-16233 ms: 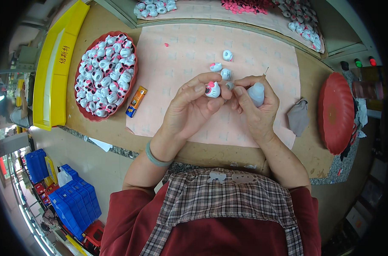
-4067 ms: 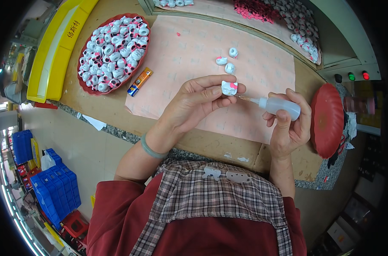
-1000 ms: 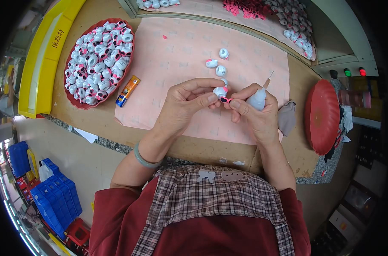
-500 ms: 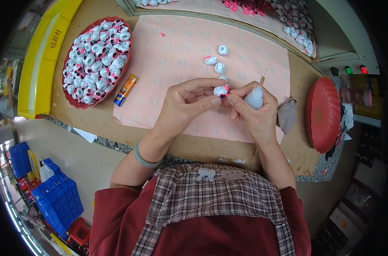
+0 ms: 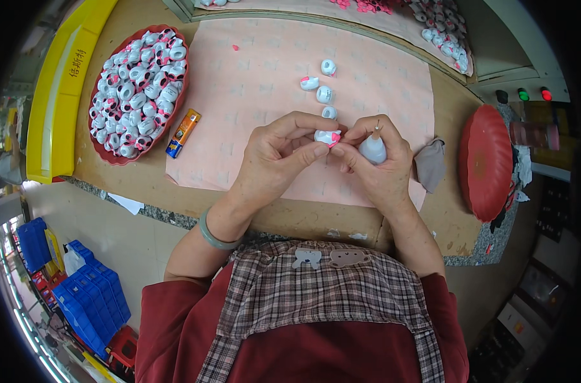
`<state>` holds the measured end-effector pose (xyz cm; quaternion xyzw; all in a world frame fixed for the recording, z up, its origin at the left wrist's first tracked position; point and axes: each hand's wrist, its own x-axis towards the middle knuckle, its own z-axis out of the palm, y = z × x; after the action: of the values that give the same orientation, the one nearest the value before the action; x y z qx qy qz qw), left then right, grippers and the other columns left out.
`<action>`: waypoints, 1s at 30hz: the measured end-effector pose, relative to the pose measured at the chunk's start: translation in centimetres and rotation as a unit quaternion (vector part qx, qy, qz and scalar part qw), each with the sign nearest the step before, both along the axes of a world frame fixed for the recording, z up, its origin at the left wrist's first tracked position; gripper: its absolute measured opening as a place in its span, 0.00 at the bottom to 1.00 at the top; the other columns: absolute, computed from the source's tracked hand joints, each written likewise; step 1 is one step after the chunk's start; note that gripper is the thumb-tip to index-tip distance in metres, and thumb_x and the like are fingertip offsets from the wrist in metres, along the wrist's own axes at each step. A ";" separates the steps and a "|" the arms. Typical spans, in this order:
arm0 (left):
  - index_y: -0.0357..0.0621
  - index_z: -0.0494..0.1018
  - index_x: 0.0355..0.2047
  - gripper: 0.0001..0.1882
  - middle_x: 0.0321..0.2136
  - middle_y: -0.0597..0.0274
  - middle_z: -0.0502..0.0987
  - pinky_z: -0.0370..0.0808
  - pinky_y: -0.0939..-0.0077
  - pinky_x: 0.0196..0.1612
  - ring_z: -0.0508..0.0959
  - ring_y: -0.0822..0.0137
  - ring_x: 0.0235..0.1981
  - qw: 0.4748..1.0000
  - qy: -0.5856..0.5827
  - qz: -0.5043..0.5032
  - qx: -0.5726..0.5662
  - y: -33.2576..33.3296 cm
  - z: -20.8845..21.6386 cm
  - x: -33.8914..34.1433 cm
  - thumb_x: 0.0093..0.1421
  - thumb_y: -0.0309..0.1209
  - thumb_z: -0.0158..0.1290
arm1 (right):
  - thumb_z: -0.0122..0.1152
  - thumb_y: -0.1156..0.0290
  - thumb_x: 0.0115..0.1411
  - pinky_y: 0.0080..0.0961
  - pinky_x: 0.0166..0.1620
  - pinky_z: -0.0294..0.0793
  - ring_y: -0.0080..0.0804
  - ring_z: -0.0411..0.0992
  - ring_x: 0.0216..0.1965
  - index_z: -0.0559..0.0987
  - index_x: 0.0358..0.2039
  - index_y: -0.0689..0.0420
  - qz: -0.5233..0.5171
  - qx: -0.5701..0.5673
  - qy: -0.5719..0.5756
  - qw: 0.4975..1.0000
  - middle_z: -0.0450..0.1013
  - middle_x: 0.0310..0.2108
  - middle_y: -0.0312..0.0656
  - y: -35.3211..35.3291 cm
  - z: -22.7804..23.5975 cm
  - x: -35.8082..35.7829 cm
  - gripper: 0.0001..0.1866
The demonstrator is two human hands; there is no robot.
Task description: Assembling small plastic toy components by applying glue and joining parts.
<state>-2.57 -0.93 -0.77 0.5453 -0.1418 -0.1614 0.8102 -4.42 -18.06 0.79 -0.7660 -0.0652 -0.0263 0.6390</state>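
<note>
Between the thumb and fingers of my left hand [image 5: 274, 153] is a small white bead-like figure [image 5: 324, 136] with a pink part on its side. The thumb and index finger of my right hand [image 5: 392, 166] pinch at that pink part. A small translucent squeeze bottle [image 5: 373, 150] with a thin needle tip is tucked in my right hand, its needle pointing away from me. Several similar white figures, one of them this figure [image 5: 325, 94], lie in a loose row beyond my hands on the pink sheet [image 5: 239, 96].
A red scalloped tray [image 5: 187, 76] heaped with white figures stands at left, beside a yellow bin [image 5: 54, 115]. An orange-and-blue packet [image 5: 183, 133] lies near it. At right are a grey cloth piece [image 5: 429, 165] and a red scalloped dish [image 5: 485, 166]. A shelf [image 5: 265, 15] borders the back.
The white figure has turned, so its pink part now faces my right fingers and the dark spot no longer shows. The bottle's needle has swung more upright. The view has shifted slightly.
</note>
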 end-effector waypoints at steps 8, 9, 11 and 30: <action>0.35 0.70 0.43 0.13 0.40 0.55 0.76 0.75 0.80 0.42 0.77 0.71 0.38 0.990 -0.082 0.079 0.079 -0.7 -0.4 -0.7 0.57 0.18 0.51 | 0.63 0.81 0.51 0.13 0.22 0.70 0.17 0.71 0.22 0.71 0.33 0.61 -0.064 0.066 0.028 0.995 0.74 0.24 0.37 1.3 -0.7 -0.1 0.11; 0.35 0.71 0.43 0.13 0.40 0.55 0.76 0.75 0.80 0.41 0.77 0.71 0.38 0.986 -0.095 0.094 0.096 -0.7 -0.5 -0.7 0.56 0.18 0.51 | 0.63 0.81 0.51 0.13 0.22 0.70 0.17 0.71 0.22 0.71 0.33 0.61 -0.064 0.068 0.028 0.995 0.74 0.24 0.37 1.4 -0.7 -0.1 0.11; 0.36 0.71 0.43 0.13 0.40 0.55 0.76 0.75 0.81 0.40 0.77 0.71 0.37 0.982 -0.109 0.107 0.113 -0.9 -0.6 -0.9 0.56 0.18 0.51 | 0.63 0.82 0.51 0.13 0.22 0.70 0.17 0.71 0.21 0.71 0.34 0.61 -0.067 0.082 0.037 0.994 0.75 0.24 0.38 1.6 -0.8 0.0 0.11; 0.36 0.70 0.42 0.11 0.43 0.56 0.74 0.73 0.81 0.43 0.76 0.71 0.40 0.987 -0.070 0.115 0.089 -1.2 -0.6 -0.8 0.58 0.16 0.48 | 0.62 0.82 0.51 0.13 0.20 0.69 0.16 0.69 0.19 0.69 0.36 0.58 -0.067 0.122 0.083 0.987 0.72 0.22 0.36 1.5 -0.7 0.4 0.13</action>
<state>-3.39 -2.13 -1.39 0.6379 -0.1198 -0.0401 0.7597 -4.00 -16.54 0.08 -0.6845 0.0433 -0.0126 0.7276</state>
